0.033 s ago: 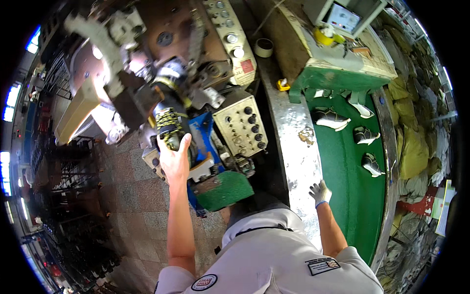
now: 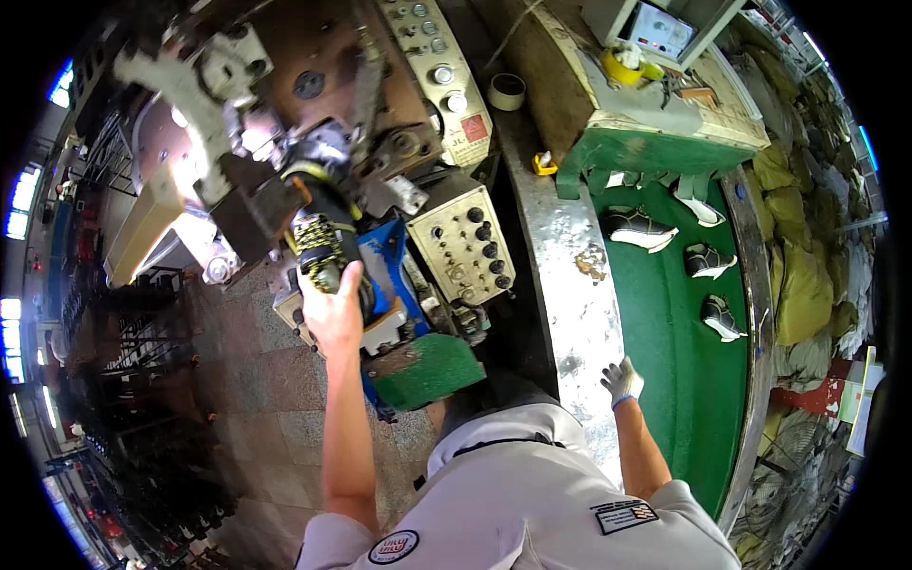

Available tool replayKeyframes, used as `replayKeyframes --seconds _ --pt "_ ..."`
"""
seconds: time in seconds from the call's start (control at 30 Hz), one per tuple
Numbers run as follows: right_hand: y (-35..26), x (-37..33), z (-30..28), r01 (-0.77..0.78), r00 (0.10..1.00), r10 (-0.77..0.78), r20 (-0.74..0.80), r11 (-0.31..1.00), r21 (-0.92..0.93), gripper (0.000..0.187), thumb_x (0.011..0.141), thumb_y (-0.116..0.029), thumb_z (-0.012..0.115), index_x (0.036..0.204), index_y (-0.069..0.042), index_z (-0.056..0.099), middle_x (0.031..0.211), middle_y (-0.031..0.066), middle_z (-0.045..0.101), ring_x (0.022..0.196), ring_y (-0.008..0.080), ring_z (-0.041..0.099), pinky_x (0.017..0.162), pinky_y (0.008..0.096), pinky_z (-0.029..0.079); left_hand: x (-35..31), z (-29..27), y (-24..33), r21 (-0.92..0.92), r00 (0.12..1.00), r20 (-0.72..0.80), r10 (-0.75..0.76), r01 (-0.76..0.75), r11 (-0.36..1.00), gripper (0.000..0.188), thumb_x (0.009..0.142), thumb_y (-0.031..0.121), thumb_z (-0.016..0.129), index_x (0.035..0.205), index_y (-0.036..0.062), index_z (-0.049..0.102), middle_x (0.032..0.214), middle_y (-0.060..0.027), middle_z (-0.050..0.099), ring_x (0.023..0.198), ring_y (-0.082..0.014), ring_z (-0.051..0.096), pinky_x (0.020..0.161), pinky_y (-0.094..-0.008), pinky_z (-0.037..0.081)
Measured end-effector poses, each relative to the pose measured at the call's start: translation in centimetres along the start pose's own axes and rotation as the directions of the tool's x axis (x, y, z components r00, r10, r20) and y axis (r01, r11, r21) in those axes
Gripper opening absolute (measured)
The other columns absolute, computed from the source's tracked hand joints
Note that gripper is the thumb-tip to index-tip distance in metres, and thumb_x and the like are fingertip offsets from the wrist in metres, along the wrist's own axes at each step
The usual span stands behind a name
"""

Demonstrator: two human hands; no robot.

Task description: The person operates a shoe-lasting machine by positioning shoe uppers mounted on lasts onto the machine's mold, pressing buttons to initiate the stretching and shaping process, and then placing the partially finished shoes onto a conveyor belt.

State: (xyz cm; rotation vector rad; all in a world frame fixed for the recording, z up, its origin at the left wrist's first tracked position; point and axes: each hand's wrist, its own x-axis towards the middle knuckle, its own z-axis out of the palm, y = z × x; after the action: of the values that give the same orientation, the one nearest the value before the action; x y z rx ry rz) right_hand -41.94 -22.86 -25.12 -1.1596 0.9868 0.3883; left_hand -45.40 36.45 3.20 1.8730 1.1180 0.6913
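My bare left hand [image 2: 332, 316] is closed round the near end of a black shoe [image 2: 323, 249] with yellow-and-black laces. The shoe's far end sits among the clamps of a machine [image 2: 313, 142], partly hidden by the metal arms. A blue bracket [image 2: 388, 256] is just right of the shoe. My right hand [image 2: 623, 380], in a pale glove, is over the border of a worn metal ledge [image 2: 575, 304] and a green conveyor belt [image 2: 665, 399]. Its fingers are apart and it holds nothing.
Several dark shoes with white soles, one a dark shoe [image 2: 638, 228], stand on the belt. Beside the machine is a control box [image 2: 463, 245] with black knobs. A tape roll [image 2: 506, 92] lies on the ledge. A green padded plate [image 2: 427, 370] juts out before me.
The view has shifted very slightly. My left hand stays on the shoe, and my right hand's fingers look a little more spread.
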Motion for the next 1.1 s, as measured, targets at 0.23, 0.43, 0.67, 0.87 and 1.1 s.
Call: replayKeyframes --seconds 0.23,0.43,0.67,0.87,1.1 --pt "-0.9 5.3 -13.0 -0.045 0.978 0.086 -0.190 0.976 0.212 0.063 0.095 -0.039 0.066 0.141 0.001 0.050 0.136 0.0225 0.060 0.121 0.0470 0.059 0.097 0.0605 0.048 0.2 2.6 -0.4 -0.149 0.997 -0.009 -0.083 0.081 0.986 0.030 0.085 0.015 0.082 0.103 -0.0056 0.069 0.097 -0.0091 0.071 0.077 -0.0196 0.064 0.073 -0.0355 0.054" --pt "-12.4 14.4 -16.8 0.100 0.863 -0.132 -0.488 0.991 -0.091 0.063 0.087 -0.036 0.077 0.125 0.009 0.059 0.116 0.0240 0.068 0.095 0.0373 0.070 0.068 0.0476 0.058 -1.6 1.9 -1.0 0.185 0.974 -0.168 0.155 -0.123 0.975 0.033 0.090 0.022 0.074 0.106 -0.0073 0.075 0.097 -0.0135 0.074 0.077 -0.0217 0.064 0.075 -0.0378 0.056" --pt "-26.1 27.5 -22.2 0.060 0.636 -0.216 -0.740 0.971 -0.232 0.088 0.073 -0.053 0.085 0.126 0.013 0.059 0.113 0.0250 0.067 0.089 0.0327 0.069 0.072 0.0473 0.058 -2.6 9.8 -0.5 0.294 0.995 -0.080 0.053 -0.027 0.955 0.031 0.090 0.020 0.075 0.105 -0.0079 0.074 0.094 -0.0126 0.073 0.076 -0.0202 0.064 0.075 -0.0364 0.057" --pt "-30.2 35.9 -28.8 0.257 0.411 -0.255 -0.875 0.953 -0.157 0.082 0.069 -0.048 0.087 0.121 0.012 0.065 0.123 0.0267 0.068 0.118 0.0352 0.066 0.100 0.0378 0.050 1.2 15.3 -1.2 0.327 0.995 0.031 -0.090 0.075 0.942 0.030 0.090 0.018 0.075 0.104 -0.0085 0.074 0.092 -0.0119 0.073 0.076 -0.0190 0.064 0.075 -0.0352 0.057" --pt "-31.0 29.6 -20.7 0.388 0.873 -0.115 -0.474 0.752 0.533 0.026 0.090 -0.012 0.077 0.114 -0.007 0.068 0.107 0.0103 0.074 0.084 0.0260 0.074 0.074 0.0432 0.062 1.7 1.7 -3.2 0.131 0.963 -0.103 -0.249 0.261 0.956 0.028 0.089 0.016 0.076 0.103 -0.0091 0.074 0.089 -0.0111 0.073 0.075 -0.0175 0.065 0.075 -0.0338 0.058"
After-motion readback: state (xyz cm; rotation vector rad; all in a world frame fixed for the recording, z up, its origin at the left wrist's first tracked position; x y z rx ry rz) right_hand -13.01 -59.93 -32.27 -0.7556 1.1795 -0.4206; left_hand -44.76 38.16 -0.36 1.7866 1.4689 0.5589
